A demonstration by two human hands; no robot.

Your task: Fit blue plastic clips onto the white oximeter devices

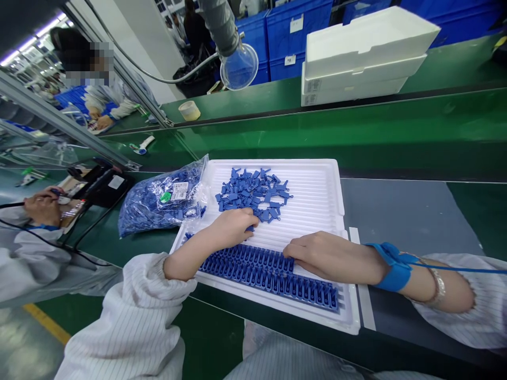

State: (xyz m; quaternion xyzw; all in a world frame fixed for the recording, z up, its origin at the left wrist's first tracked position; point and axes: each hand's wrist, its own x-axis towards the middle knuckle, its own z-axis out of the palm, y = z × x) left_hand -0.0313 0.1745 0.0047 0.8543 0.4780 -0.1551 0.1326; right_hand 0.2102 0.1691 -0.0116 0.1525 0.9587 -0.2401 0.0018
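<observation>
Green factory bench [396,137], white ribbed plastic tray [317,184] holding a loose pile of small blue plastic clips [253,192].
The left hand [233,224] curls over the pile's near edge; whether it pinches a clip, I cannot tell. The right hand [328,256] lies palm down, fingers together, tips touching the lined-up rows of clips [269,272] at the tray's front.

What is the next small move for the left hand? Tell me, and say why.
Probably pinch one piece from the loose blue pile and carry it to the rows. The left hand has its fingers at the pile's near edge, the right hand rests on the filled rows, and bare tray grooves lie between them.
</observation>
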